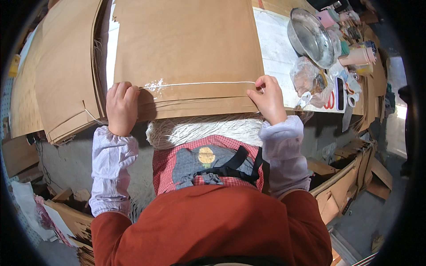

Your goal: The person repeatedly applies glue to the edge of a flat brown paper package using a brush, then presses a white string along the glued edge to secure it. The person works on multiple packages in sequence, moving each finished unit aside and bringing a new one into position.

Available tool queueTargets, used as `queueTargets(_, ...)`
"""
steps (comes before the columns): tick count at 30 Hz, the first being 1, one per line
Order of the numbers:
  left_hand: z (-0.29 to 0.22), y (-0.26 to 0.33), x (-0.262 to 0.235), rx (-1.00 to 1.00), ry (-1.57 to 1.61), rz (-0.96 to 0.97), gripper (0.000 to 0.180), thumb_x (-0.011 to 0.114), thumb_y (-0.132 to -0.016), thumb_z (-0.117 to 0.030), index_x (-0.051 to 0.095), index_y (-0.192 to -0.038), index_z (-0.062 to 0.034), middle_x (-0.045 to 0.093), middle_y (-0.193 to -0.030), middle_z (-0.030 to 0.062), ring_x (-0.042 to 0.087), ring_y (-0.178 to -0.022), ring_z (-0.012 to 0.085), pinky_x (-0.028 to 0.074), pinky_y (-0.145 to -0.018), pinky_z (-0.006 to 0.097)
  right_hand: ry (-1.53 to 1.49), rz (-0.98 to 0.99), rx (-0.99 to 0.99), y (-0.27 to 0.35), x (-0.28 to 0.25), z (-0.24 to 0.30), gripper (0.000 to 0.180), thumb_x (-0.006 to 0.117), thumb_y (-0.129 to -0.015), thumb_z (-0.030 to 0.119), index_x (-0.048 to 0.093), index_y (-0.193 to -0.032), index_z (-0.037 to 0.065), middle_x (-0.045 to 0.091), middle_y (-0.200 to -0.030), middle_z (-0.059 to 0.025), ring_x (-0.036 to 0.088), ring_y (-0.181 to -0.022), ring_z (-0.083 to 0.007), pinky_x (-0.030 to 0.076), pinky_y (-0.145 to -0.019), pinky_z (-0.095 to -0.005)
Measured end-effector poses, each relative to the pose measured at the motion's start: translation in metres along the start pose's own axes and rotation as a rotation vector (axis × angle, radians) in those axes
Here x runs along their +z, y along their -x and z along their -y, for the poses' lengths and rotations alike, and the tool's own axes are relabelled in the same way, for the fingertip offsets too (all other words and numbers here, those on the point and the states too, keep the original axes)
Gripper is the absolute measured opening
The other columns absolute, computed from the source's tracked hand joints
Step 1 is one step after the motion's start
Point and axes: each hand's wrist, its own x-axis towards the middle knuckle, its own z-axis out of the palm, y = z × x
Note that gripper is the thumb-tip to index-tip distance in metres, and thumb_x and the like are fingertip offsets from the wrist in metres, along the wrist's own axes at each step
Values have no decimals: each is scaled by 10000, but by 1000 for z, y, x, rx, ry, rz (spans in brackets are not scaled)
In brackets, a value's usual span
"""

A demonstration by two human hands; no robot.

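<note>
At far left lies a second pile of brown paper sheets (57, 75). The left hand (120, 106), curled shut, pins one end of a thin white string (199, 83) drawn taut across a stack of brown kraft paper sheets (186, 48); the right hand (267, 98) pinches its other end. The string seems to be getting positioned on a glossy, perhaps glued, strip; pressing it flat likely follows. A metal bowl (310, 37) sits far right; the left fingertips are hidden.
</note>
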Motion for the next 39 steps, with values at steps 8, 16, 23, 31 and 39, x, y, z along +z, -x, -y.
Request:
queueTargets(8,0,2,2,-42,74,-5,92,653,-770,-12,588,-834,-23,579,-841,114,576,-776,314,467,-672,407,-110,-11,69,0,1,-4,234,732,-726,76,556,-869,20,523,-875,-88,549,-796,-178,467,-711,-298)
queueTargets(16,0,2,3,-59,107,-8,77,655,-775,-17,587,-811,-26,569,-802,111,578,-748,319,464,-649,413,-48,-109,70,1,2,3,264,739,-714,90,562,-896,18,596,-856,-118,598,-769,-250,497,-708,-354)
queueTargets(23,1,3,5,-85,98,4,69,658,-786,-25,590,-798,-27,570,-790,109,581,-746,313,467,-648,406,-404,-52,238,-3,4,1,231,730,-744,43,545,-883,32,588,-858,-50,587,-802,-168,494,-741,-303)
queueTargets(31,-1,5,5,-143,174,46,65,649,-817,19,609,-866,5,608,-857,138,619,-771,330,502,-656,378,-772,169,33,-2,-1,-9,272,715,-749,-16,464,-809,70,437,-802,35,412,-779,-68,356,-676,-220)
queueTargets(39,10,6,-6,-25,438,200,258,608,-789,61,663,-1034,1,627,-1015,151,615,-916,345,513,-789,390,-158,-353,-425,0,20,10,275,729,-703,-11,616,-952,16,642,-929,-70,611,-906,-234,508,-762,-335)
